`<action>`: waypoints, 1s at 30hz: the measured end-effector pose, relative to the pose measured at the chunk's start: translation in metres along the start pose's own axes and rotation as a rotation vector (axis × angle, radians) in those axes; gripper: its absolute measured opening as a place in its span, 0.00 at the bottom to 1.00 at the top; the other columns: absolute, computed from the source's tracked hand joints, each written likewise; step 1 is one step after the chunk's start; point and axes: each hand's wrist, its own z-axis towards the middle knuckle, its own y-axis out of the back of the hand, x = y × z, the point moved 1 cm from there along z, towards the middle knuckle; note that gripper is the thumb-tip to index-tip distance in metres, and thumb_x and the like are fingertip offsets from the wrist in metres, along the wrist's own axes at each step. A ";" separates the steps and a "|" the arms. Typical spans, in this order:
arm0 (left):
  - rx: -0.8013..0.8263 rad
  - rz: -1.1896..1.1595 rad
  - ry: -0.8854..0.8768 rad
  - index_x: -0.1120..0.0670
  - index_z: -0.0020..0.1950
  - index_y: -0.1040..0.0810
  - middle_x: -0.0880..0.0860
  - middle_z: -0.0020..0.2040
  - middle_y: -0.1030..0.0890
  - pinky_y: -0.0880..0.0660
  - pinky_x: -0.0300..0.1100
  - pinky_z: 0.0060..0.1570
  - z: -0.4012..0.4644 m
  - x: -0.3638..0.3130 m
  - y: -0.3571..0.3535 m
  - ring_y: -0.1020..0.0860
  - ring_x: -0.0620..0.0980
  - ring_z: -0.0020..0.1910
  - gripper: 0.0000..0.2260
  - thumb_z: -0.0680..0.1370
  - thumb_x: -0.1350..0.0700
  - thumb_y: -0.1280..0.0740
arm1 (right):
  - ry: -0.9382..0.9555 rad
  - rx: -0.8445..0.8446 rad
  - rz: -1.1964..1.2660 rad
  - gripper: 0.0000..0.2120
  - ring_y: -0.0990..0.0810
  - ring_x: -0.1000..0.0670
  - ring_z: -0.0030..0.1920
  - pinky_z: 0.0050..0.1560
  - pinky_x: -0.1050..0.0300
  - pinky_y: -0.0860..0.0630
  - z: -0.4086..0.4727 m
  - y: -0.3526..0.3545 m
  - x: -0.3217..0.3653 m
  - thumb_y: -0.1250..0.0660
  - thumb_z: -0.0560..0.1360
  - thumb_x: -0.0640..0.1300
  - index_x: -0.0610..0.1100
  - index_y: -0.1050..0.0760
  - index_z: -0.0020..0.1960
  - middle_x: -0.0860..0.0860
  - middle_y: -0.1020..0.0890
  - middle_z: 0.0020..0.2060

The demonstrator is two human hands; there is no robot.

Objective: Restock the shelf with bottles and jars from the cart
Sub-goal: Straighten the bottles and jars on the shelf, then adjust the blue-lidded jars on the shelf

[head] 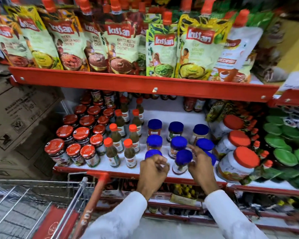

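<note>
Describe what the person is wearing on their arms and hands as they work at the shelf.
Both arms are in long white sleeves that end at the wrists, loose and plain with no visible markings. The left hand and right hand are bare: no gloves, and no rings, watch or bracelets can be made out in this blurred view.

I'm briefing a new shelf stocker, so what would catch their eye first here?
Probably the blue-lidded jars at the front of the middle shelf, where the left hand and right hand are among them. Next, the pouches crowding the shelf above, and the red-lidded jars at left.
</note>
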 end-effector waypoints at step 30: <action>-0.085 0.245 -0.014 0.56 0.67 0.24 0.56 0.58 0.17 0.19 0.48 0.54 0.004 -0.024 -0.048 0.18 0.53 0.54 0.17 0.78 0.63 0.35 | -0.019 0.045 -0.018 0.21 0.17 0.49 0.48 0.53 0.55 0.19 -0.005 0.025 -0.038 0.29 0.70 0.33 0.44 0.22 0.62 0.46 0.16 0.51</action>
